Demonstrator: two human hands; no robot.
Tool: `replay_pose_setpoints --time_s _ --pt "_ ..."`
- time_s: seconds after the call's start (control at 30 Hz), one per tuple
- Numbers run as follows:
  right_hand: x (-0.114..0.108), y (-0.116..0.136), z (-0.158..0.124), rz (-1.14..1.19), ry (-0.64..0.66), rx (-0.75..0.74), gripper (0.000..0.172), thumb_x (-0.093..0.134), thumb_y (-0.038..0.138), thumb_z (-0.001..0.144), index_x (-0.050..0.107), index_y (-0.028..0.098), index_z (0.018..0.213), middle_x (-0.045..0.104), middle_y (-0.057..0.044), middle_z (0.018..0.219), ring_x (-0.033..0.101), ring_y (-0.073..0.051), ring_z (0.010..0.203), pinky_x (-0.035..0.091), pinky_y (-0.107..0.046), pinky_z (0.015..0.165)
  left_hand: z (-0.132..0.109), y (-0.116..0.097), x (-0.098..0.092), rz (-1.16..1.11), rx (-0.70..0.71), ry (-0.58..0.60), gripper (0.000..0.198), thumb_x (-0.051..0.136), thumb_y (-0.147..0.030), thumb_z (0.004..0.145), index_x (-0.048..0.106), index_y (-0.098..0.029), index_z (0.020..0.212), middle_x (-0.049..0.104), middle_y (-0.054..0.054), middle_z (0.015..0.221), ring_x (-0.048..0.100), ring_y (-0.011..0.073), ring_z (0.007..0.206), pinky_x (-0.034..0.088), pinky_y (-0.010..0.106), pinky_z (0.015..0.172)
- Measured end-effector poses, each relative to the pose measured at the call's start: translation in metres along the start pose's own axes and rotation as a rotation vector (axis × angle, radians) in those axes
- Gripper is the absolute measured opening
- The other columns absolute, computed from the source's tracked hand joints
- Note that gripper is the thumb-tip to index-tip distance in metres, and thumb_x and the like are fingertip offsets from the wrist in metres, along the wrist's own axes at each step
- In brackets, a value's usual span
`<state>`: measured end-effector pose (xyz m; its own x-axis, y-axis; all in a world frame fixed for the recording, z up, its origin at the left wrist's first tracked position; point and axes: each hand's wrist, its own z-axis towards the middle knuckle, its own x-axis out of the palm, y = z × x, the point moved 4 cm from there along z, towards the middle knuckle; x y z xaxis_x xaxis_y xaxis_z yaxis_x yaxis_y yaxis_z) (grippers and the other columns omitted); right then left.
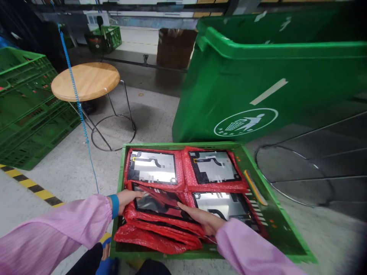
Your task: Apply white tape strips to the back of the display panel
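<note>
Four-sided display panels lie in red bubble wrap inside a green crate point(183, 145). The back-left panel point(153, 166) and back-right panel point(213, 166) show silvery backs with black ribbon cables. A third silvery panel point(220, 202) lies at the front right, partly behind my right forearm. At the front left, my left hand point(127, 199) is closed on the left edge of a dark, glossy display panel point(160, 200). My right hand point(202, 218) grips its right side, thumb on top and fingers hidden beneath. Loose red bubble wrap point(160, 238) bunches below it.
Behind the crate stands a large green bin point(200, 103). A round wooden stool point(86, 80) is at the back left, near stacked green crates point(25, 114). A coiled blue cord point(73, 82) hangs in front of the stool. Another stool's metal ring point(263, 179) is at right.
</note>
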<state>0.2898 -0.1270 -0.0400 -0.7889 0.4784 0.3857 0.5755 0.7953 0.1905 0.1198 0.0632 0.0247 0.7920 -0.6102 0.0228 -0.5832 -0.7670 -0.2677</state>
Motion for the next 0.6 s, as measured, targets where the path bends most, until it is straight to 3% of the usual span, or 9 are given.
replay_pose_setpoints --time_s 0.07,0.13,0.23,0.33,0.47,0.6 --pt "0.008 -0.001 -0.016 0.096 0.03 0.05 0.048 0.058 0.058 0.089 0.068 0.014 0.103 0.074 -0.013 0.093 0.07 -0.024 0.091 0.055 -0.039 0.088 -0.007 -0.002 -0.001 -0.001 -0.005 0.029 0.029 0.084 -0.03 0.059 0.064 -0.012 0.068 0.07 0.009 0.061 0.065 0.0202 0.05 0.059 0.032 0.054" --pt "0.013 -0.002 -0.03 0.145 -0.043 0.034 0.04 0.058 0.053 0.091 0.067 0.015 0.102 0.074 -0.01 0.086 0.071 -0.023 0.083 0.058 -0.037 0.081 -0.016 -0.002 -0.002 -0.012 0.025 0.057 0.034 0.087 -0.031 0.054 0.065 -0.012 0.071 0.069 0.007 0.061 0.066 0.0202 0.052 0.059 0.031 0.055" --pt "0.018 -0.004 -0.049 0.21 -0.123 -0.029 0.037 0.067 0.048 0.086 0.065 0.016 0.104 0.074 -0.01 0.085 0.072 -0.023 0.079 0.059 -0.035 0.077 -0.032 -0.002 -0.003 -0.049 0.114 0.097 0.05 0.091 -0.031 0.045 0.066 -0.014 0.085 0.072 0.004 0.067 0.069 0.0203 0.063 0.059 0.03 0.064" --pt "0.026 -0.006 -0.07 0.319 -0.083 -0.067 0.038 0.077 0.044 0.077 0.067 0.016 0.101 0.075 -0.011 0.085 0.072 -0.024 0.08 0.058 -0.035 0.081 -0.048 -0.001 -0.007 -0.082 0.185 0.162 0.07 0.092 -0.035 0.042 0.063 -0.015 0.103 0.074 0.005 0.08 0.071 0.022 0.073 0.059 0.031 0.071" --pt "0.04 -0.002 -0.103 0.45 -0.087 -0.125 0.035 0.082 0.036 0.071 0.068 0.014 0.094 0.075 -0.01 0.083 0.072 -0.026 0.083 0.057 -0.037 0.085 -0.078 -0.012 -0.013 -0.063 0.31 0.218 0.081 0.088 -0.039 0.055 0.053 -0.018 0.125 0.072 0.01 0.102 0.071 0.0246 0.085 0.059 0.036 0.077" --pt "0.055 0.0 -0.133 0.496 -0.219 -0.262 0.045 0.087 0.037 0.063 0.07 0.013 0.097 0.075 -0.01 0.083 0.072 -0.029 0.083 0.058 -0.037 0.081 -0.145 -0.041 -0.017 0.034 0.561 0.258 0.09 0.079 -0.044 0.07 0.033 -0.023 0.145 0.061 0.013 0.13 0.062 0.0313 0.114 0.053 0.044 0.095"
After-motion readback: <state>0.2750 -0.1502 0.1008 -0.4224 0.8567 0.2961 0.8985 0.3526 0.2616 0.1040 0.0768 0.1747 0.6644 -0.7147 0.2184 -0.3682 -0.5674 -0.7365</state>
